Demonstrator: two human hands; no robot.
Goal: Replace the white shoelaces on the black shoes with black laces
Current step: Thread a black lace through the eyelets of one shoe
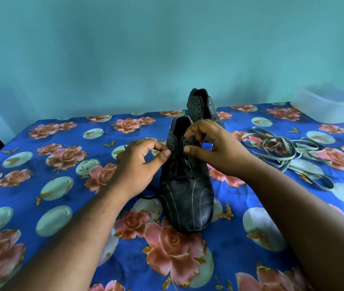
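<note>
Nearest me, at six o'clock, the black leather shoe with pale stitched lines (188, 198) sits toe toward me on the blue cloth printed with pink roses (62, 217). A thin black lace (184, 177) already crosses its lowest eyelets, and a loose stretch of it trails off the shoe toward eight o'clock, under my left wrist.

My left hand (139, 162) is at the shoe's nine o'clock flank, thumb and forefinger pressed together at the eyelet edge; I judge they pinch the lace end, though the lace itself is too dark to make out there. My right hand (211, 145) is at the three o'clock flank, thumb pressing on the eyelet flap and fingers curled over its top, so it holds the flap.

I judge the step to be threading the next eyelet up. To do it well, I would have the right hand turn the flap outward so the hole shows, then feed the tip squarely through with the left and pull the slack until the two ends match. I would keep the lace flat, not twisted.

Farther out, at two o'clock, the removed off-white flat laces (282, 150) lie in a loose tangle on the cloth. At twelve o'clock the second black shoe (202, 106) stands just behind the first, its eyelets bare, not yet laced. Farthest, toward one o'clock, sits a translucent white plastic tub (328, 106).
</note>
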